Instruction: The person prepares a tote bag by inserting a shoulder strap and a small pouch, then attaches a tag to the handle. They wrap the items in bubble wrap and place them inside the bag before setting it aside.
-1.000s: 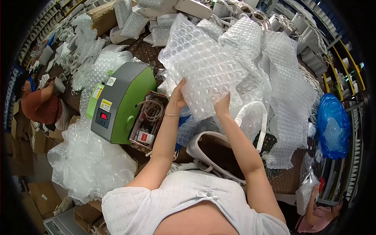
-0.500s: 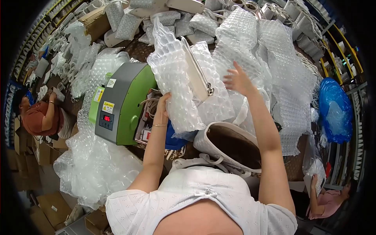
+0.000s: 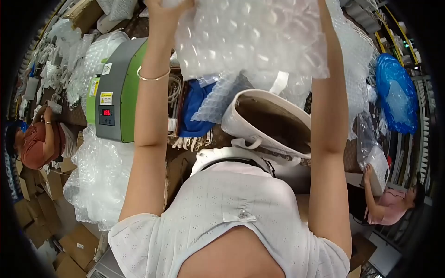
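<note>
At the top edge, my left hand [image 3: 168,10] is closed on the left edge of a sheet of bubble wrap [image 3: 252,37], partly cut off by the frame. The sheet is raised and spread between my forearms. My right forearm runs up along its right side, but the hand itself lies beyond the frame. Below the sheet, a large white handbag [image 3: 230,121] lies tilted with its mouth open, showing a brown inside. Blue cloth [image 3: 195,109] and another piece of bubble wrap [image 3: 218,99] sit left of the bag.
A green and grey machine [image 3: 118,92] with a red display stands on the left, above crumpled clear wrap [image 3: 99,178]. A blue plastic bag [image 3: 396,95] is at the right. One person [image 3: 44,143] is at far left, another [image 3: 391,206] at lower right. Cardboard boxes [image 3: 79,245] lie lower left.
Both arms have stretched forward, and the bubble wrap is now spread out high in view. The small white item with a zip is no longer visible. The whole view has shifted.
</note>
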The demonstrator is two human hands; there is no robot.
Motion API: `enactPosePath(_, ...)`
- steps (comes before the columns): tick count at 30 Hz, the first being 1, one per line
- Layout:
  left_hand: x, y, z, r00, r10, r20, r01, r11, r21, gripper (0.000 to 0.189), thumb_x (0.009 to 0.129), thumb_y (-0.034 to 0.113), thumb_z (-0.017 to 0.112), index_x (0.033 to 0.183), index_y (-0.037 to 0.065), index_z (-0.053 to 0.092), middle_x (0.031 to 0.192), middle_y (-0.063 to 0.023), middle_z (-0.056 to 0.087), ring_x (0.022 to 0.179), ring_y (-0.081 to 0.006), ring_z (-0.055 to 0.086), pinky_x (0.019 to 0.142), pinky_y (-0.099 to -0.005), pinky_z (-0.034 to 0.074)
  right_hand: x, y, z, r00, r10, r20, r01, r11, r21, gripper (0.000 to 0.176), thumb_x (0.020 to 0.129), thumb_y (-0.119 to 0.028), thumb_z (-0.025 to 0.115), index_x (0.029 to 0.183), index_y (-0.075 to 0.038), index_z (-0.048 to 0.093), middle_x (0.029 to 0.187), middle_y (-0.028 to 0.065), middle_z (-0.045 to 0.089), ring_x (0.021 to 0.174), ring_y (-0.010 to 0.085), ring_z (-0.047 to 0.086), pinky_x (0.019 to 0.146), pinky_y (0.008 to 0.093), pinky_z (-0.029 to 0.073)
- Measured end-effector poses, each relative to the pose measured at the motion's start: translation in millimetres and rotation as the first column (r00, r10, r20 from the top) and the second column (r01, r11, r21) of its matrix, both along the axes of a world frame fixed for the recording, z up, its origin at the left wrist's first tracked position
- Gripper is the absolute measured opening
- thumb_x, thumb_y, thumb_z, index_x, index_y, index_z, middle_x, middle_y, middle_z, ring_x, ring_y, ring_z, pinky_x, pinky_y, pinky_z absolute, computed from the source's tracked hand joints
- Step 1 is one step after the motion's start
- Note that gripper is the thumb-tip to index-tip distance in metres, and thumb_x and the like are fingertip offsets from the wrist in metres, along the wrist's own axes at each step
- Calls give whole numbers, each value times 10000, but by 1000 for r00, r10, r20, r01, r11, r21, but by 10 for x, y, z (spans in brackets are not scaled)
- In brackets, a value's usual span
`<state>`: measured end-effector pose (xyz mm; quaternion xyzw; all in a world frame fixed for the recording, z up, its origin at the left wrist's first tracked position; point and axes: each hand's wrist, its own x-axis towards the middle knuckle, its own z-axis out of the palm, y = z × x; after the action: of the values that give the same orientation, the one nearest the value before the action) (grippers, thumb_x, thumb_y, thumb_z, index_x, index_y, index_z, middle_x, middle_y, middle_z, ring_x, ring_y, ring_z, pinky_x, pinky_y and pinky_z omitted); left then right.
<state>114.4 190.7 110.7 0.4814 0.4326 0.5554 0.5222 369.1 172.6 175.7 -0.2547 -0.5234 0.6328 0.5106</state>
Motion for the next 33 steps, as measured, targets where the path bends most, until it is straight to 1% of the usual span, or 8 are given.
enactPosePath(5, 633, -84, -74, 565, 756, -330, -151, 488, 860, 555, 718, -1, 548, 1259, 117, 519, 1199, -112, 578, 1102, -293, 547, 928, -485, 439, 323, -130, -92, 943, -148, 300, 159, 987, -12, 528, 887, -377, 500, 1299, -53, 438, 1103, 101, 552, 891, 179, 571, 731, 307, 479)
enactPosePath(7, 838, -172, -152, 560, 759, -332, 26, 385, 923, 603, 705, -40, 506, 1267, 177, 526, 1271, -96, 531, 1159, -306, 512, 940, -466, 444, 511, -155, -374, 802, -137, 581, 279, 947, -162, 672, 820, -533, 538, 1307, -82, 437, 1228, 101, 525, 1085, 209, 548, 864, 332, 452)
enactPosePath(10, 1026, -349, -508, 706, 224, -671, 439, 606, 664, 637, 684, -101, 424, 1246, 171, 554, 1365, -37, 456, 1254, -271, 432, 1036, -371, 368, 846, -209, -1192, 931, -181, 318, 290, 895, -340, 624, 776, -479, 632, 1226, -64, 514, 1176, 107, 548, 1115, 227, 525, 937, 365, 417)
enactPosePath(16, 1262, -606, -650, 503, 169, -848, 588, 652, 479, 576, 702, -117, 417, 1172, 158, 602, 1331, -39, 489, 1243, -235, 446, 1023, -339, 393, 748, -714, -713, 974, -211, 78, 205, 689, -695, 479, 841, -406, 547, 1173, -62, 578, 1333, 97, 446, 1185, 242, 484, 976, 383, 399)
enactPosePath(20, 1326, -626, -840, 351, 332, -876, 695, 534, 481, 516, 714, -121, 435, 1135, 119, 615, 1317, -58, 500, 1234, -244, 453, 991, -331, 426, 897, -371, -1525, 887, 194, 420, 145, 745, -651, 469, 873, -433, 473, 1137, -72, 617, 1325, 86, 464, 1175, 232, 490, 946, 377, 425)
enactPosePath(24, 1275, -1040, -441, 363, 526, -769, 611, 489, 623, 473, 716, -113, 456, 1112, 91, 617, 1254, -85, 548, 1152, -263, 521, 914, -331, 480, 1125, -966, -1446, 975, -61, 214, 105, 974, -200, 427, 815, -355, 583, 1112, -53, 628, 1046, 108, 629, 959, 196, 595, 813, 362, 499)
enactPosePath(26, 1128, -1634, -28, 659, 380, -649, 392, 563, 727, 403, 743, -82, 470, 1087, 68, 617, 1148, -104, 599, 1010, -283, 583, 871, -346, 494, 1278, -1172, -1212, 973, -122, 195, 142, 986, -93, 555, 813, -459, 547, 1199, -61, 570, 1253, 152, 536, 1150, 236, 509, 997, 347, 395)
enactPosePath(33, 1184, -2994, -676, 481, -154, -863, 796, 488, 357, 390, 700, 24, 599, 1090, 15, 588, 1047, -145, 607, 917, -290, 599, 808, -365, 493, 1666, -1832, 62, 879, -332, 342, 286, 942, 177, 509, 752, -249, 609, 1199, -16, 542, 1171, 148, 569, 1071, 236, 549, 913, 347, 440)
